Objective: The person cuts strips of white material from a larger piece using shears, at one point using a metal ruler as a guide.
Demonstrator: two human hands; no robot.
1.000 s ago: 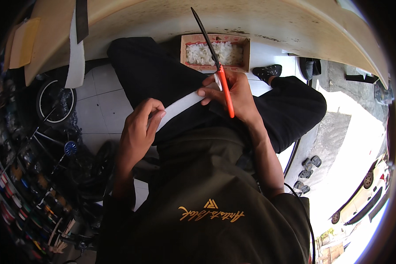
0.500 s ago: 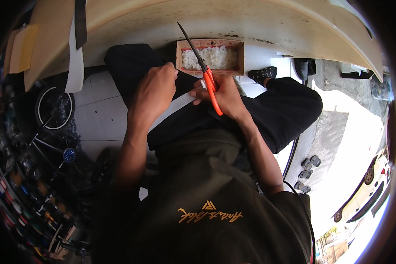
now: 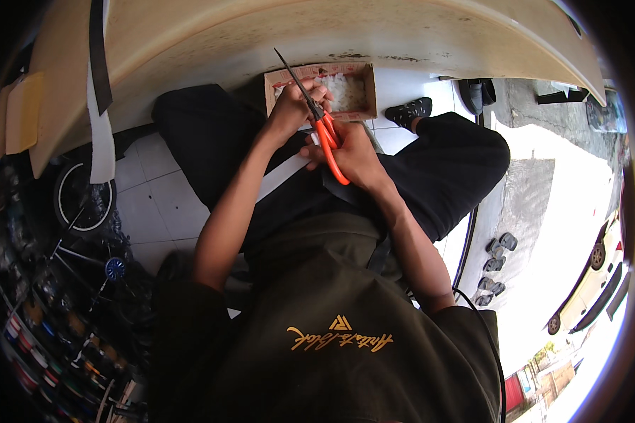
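Observation:
Orange-handled scissors (image 3: pixel 326 141) rest in my right hand (image 3: pixel 358 156), their dark blades pointing up and to the left. The same hand also pinches the end of a white strip (image 3: pixel 283 176), which slants down to the left across my lap. My left hand (image 3: pixel 296 111) is over the near left part of a small cardboard box (image 3: pixel 371 92), partly behind the scissor blades. Its fingers are curled together, and what they hold, if anything, is hidden. White cut pieces (image 3: pixel 349 94) lie in the box.
A large cream panel (image 3: pixel 261 35) curves across the far side. Long white and black strips (image 3: pixel 100 134) hang over its left end. A bicycle wheel (image 3: pixel 85 197) and cluttered goods stand at left. Sandals (image 3: pixel 494 264) lie on the ground at right, with a white car (image 3: pixel 589 292) beyond.
My left hand has moved away and to the right, from above my leg to the box's near left part. My right hand keeps the scissors and strip. The whole view has shifted slightly.

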